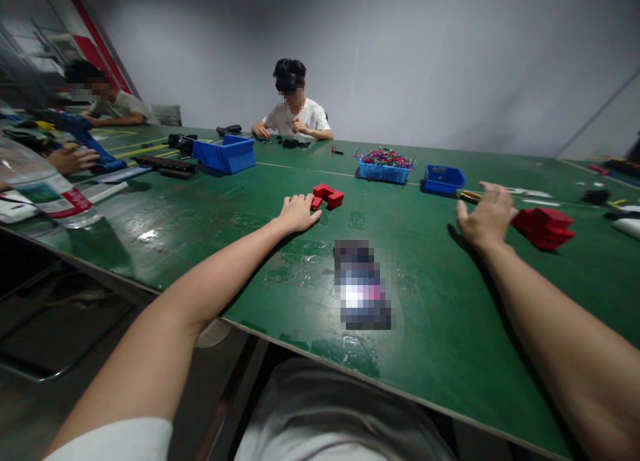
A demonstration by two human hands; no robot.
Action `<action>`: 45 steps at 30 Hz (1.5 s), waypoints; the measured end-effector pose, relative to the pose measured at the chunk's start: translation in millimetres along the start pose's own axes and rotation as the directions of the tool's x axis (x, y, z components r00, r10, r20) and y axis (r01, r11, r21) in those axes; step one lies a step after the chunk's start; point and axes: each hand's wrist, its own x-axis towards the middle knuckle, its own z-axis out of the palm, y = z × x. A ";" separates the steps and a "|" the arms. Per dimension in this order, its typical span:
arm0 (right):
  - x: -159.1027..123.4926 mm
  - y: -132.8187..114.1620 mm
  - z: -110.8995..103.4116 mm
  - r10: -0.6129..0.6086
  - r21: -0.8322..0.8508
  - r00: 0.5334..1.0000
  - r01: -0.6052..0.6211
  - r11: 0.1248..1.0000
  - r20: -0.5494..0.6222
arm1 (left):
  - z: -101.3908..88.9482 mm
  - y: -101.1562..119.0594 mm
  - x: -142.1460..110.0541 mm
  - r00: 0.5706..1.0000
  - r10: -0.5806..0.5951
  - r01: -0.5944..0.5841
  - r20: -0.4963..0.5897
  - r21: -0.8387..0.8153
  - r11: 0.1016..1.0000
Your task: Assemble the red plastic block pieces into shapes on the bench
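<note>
My left hand [299,212] reaches out over the green table [440,328] with its fingers curled, the fingertips touching a small red plastic part [328,196]. What the fingers hold, if anything, is hidden. Raised above the table, my right hand [486,216] has its fingers spread and nothing in it, just left of a pile of red plastic parts [544,226]. A blurred dark object [362,284] lies on the table between my arms.
A small blue bin [443,179], a blue tray of coloured parts [384,165] and a larger blue bin [226,154] stand further back. A person [295,111] sits at the far side; another person [100,101] at the left. A plastic bottle [47,188] stands at the left edge.
</note>
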 end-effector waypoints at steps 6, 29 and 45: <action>-19.5 -86.2 19.5 -0.478 0.296 0.816 0.392 0.871 0.326 | -0.9 0.8 -0.4 1.000 -0.010 0.010 0.013 0.009 1.000; -23.4 -195.9 48.5 -0.706 0.435 0.531 0.556 0.708 0.470 | -2.4 2.3 -1.5 0.995 0.097 -0.097 -0.029 -0.008 0.995; -29.0 -207.1 42.2 -0.744 0.609 0.645 0.524 0.596 0.173 | -5.4 9.8 -1.6 0.995 0.085 -0.087 -0.061 -0.029 0.996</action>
